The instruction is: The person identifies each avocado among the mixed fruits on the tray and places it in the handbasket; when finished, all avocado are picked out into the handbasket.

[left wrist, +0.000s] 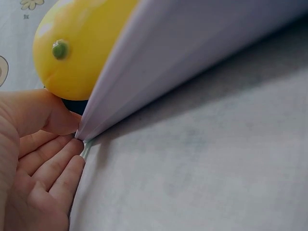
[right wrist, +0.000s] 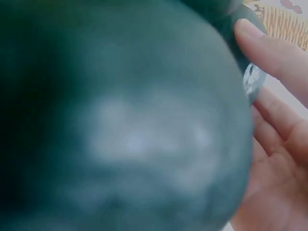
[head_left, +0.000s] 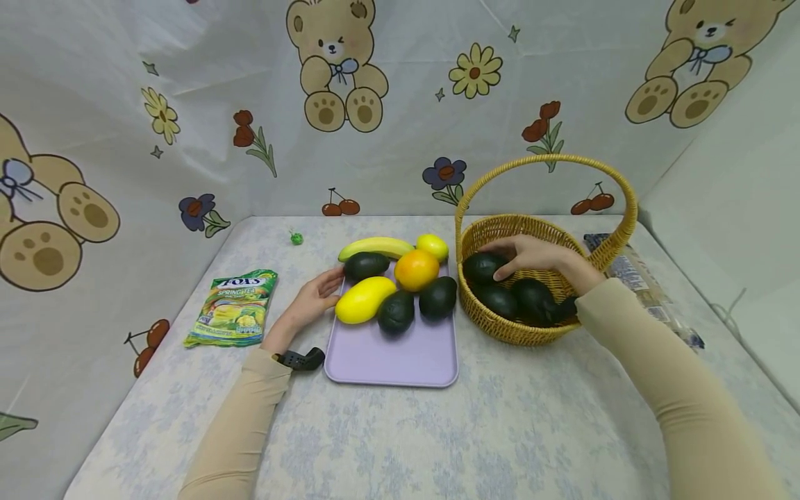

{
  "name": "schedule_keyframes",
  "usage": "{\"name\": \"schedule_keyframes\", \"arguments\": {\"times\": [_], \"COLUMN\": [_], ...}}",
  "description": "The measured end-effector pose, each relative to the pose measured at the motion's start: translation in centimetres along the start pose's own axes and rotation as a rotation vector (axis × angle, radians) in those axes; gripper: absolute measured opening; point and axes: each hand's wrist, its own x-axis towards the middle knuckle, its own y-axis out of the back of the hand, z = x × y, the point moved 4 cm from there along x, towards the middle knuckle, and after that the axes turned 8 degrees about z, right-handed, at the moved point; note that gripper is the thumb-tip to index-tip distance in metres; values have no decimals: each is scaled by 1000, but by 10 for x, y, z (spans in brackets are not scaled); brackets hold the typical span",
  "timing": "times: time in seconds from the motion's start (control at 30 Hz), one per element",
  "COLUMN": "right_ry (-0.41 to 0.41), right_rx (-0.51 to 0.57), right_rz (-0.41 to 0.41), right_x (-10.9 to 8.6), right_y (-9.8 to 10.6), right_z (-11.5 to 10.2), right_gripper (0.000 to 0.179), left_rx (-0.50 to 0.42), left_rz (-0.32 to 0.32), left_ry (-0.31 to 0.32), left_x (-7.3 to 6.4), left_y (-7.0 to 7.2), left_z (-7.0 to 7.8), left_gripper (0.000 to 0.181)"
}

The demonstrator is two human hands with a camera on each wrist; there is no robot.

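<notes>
**Right hand (head_left: 531,255) grips avocado (head_left: 484,269) in basket (head_left: 506,331); left hand (head_left: 309,300) at tray (head_left: 392,354)**

Right of centre, the right hand has thumb and fingers round the avocado, which sits by the basket's left wall, with more dark fruit (head_left: 496,302) beside and below it. Left of centre, the left hand is open, fingers fairly straight, tips touching the tray's left edge.

Mid-frame, the tray bears a mango (head_left: 365,300), an orange (head_left: 417,269) and three avocados (head_left: 396,312); a banana (head_left: 375,246) and a lemon (head_left: 432,246) lie along its top edge. A pale cloth (head_left: 350,444) covers the table. A sweets bag (head_left: 234,309) lies at left, a small green thing (head_left: 296,238) higher up, and a packet (head_left: 653,292) at right, partly hidden. A printed sheet (head_left: 406,90) hangs across the top.

The basket stands just beside the tray's right edge, its handle (head_left: 550,159) arching above the hand. The tray's lower part shows its purple base; below, cloth runs between the sleeves to the bottom of the frame.
</notes>
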Motion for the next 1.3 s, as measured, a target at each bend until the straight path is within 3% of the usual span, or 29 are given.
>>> {"name": "schedule_keyframes", "arguments": {"times": [0.17,0.5,0.7,0.83,1.1,1.3], "right_ry": [28,-19,-17,0,53,239], "right_rx": [-14,42,44,107,168,243], "right_rz": [-7,-27,-14,10,92,88], "right_x": [1,1,-2,-7,-31,-41], "right_y": [-3,-9,-2,8,22,3], "right_z": [5,7,2,-6,-47,-90], "right_gripper": [66,67,70,68,56,52], "left_rx": [-3,-6,-5,-2,9,2], "left_rz": [-1,3,-1,-1,-3,-2], "left_ry": [-5,12,7,4,-12,-5], "left_x": [0,1,0,-1,-1,-1], "left_y": [0,0,0,0,0,0], "left_z": [0,1,1,2,2,1], "left_gripper": [62,63,63,63,63,62]}}
